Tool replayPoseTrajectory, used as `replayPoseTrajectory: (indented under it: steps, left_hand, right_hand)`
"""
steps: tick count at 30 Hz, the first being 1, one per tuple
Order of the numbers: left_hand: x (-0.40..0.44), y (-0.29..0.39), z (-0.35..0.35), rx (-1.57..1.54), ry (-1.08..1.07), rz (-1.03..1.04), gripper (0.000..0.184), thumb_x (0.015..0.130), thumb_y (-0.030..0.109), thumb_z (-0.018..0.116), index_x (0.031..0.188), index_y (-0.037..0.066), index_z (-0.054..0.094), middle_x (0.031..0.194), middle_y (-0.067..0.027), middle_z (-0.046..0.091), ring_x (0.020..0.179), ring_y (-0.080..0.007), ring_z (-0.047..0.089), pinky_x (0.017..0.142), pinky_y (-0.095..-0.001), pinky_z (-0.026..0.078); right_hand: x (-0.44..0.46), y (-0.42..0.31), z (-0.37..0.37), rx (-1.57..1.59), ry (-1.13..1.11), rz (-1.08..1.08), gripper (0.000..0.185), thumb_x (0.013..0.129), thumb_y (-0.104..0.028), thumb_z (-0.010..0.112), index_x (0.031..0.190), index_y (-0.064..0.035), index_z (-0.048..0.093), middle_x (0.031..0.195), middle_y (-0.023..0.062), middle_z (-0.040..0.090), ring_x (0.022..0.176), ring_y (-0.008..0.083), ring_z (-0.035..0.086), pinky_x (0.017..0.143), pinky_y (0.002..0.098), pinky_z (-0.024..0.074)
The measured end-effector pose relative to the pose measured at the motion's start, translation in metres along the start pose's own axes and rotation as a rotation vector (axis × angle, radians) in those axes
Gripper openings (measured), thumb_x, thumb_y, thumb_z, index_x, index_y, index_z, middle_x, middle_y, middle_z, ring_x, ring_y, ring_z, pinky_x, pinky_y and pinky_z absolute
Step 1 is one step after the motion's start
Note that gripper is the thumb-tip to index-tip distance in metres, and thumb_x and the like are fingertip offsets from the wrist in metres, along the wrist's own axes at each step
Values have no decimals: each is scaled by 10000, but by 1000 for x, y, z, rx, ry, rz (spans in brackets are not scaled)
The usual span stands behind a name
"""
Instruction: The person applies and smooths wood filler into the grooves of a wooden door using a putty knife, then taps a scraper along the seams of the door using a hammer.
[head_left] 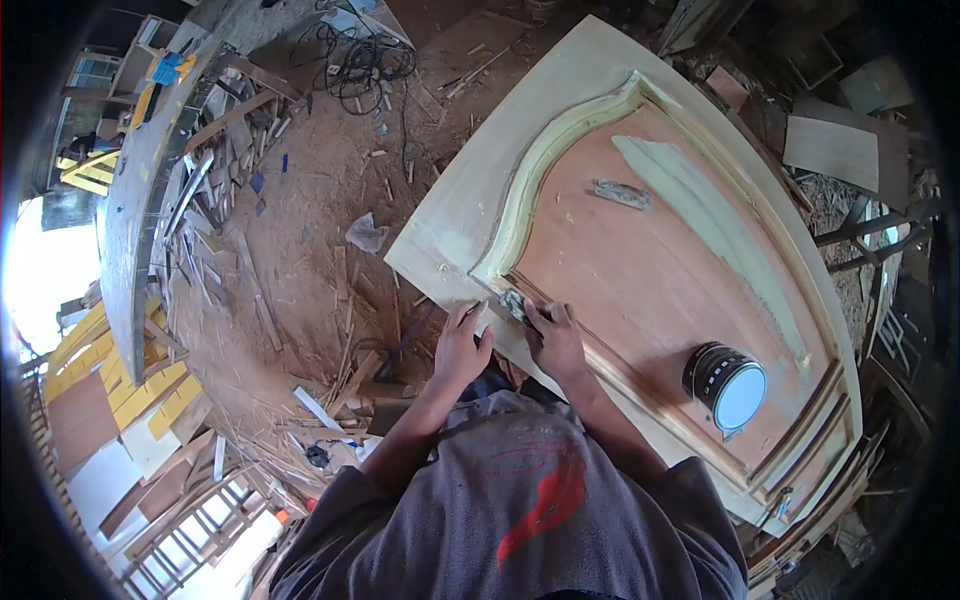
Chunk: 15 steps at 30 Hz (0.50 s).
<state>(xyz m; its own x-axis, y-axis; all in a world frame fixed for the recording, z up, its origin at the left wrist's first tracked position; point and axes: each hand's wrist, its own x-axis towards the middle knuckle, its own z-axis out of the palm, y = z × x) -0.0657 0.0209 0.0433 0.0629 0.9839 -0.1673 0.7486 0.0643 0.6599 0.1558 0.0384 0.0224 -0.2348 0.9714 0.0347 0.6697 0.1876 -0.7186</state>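
In front of me lies a large wooden panel [610,250] with a raised curved moulding [528,190] and a pale green smear [705,215] across its inner face. My right hand [557,342] is closed around a small, grey-smeared piece [513,304] beside the moulding's near corner; its exact kind is unclear. At the panel's near edge rests my left hand [462,347], fingers stretched forward and thumb apart, with nothing visible in it. A dark can [708,366] with a pale blue top stands on the panel to the right. Farther up lies a flat, grey-crusted piece [621,194].
Wood scraps [345,385] litter the dirt floor to the left. Tangled black cable [365,65] lies at the top, and a crumpled plastic bag [367,233] sits left of the panel. A long board [130,240] stands at far left. More sheets [832,150] lie right.
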Motion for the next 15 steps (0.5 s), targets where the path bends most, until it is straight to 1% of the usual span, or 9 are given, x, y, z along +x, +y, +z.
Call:
replayPoseTrajectory:
  steps: [3,6,9,12,15]
  left_hand:
    - [-4,6,6,-87,9,-42,503,1011,186,720,1469,-10,648,1406,-240,661,1297,-448,653,1109,-516,540]
    - [-3,5,8,-87,28,-6,498,1021,194,720,1468,-13,647,1402,-249,679,1290,-453,664,1099,-510,549]
    - [-5,14,0,-182,-36,-158,495,1021,197,722,1468,-3,653,1397,-248,684,1299,-450,661,1101,-505,549]
    - [-8,-2,4,-41,39,12,486,1010,167,746,1452,-19,663,1383,-248,697,1203,-422,710,1035,-468,583]
    - [-7,-3,-1,-73,24,4,488,1010,167,747,1452,-19,663,1368,-243,701,1172,-417,718,1018,-463,589]
  right_hand:
    - [8,-5,18,-11,5,0,551,887,-145,844,1423,-70,739,1060,171,631,1008,378,609,913,503,550]
    - [1,0,18,-25,-2,-2,567,881,-153,858,1428,-70,736,1063,176,636,997,377,607,913,506,542]
    - [3,2,21,-28,20,-19,555,880,-158,859,1416,-68,747,1048,178,643,981,373,607,907,494,534]
    - [10,-9,28,-36,24,19,535,886,-163,855,1402,-66,757,1029,182,648,969,372,606,904,486,531]
    - [12,-12,28,-35,35,22,512,895,-162,842,1389,-53,759,1018,202,653,969,383,607,896,496,532]
